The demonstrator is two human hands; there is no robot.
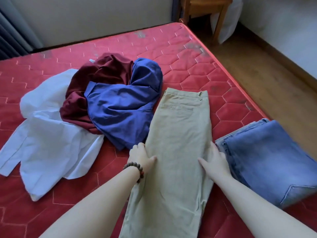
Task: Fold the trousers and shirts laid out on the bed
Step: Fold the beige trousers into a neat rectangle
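khaki trousers — matt cotton twill | jeans — faded denim | mattress — quilted

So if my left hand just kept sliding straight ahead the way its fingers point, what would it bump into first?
Probably the crumpled blue shirt. Your left hand lies on the left edge of the beige trousers, fingers aimed up the bed, and the shirt's lower edge sits just beyond them. Depth is hard to judge.
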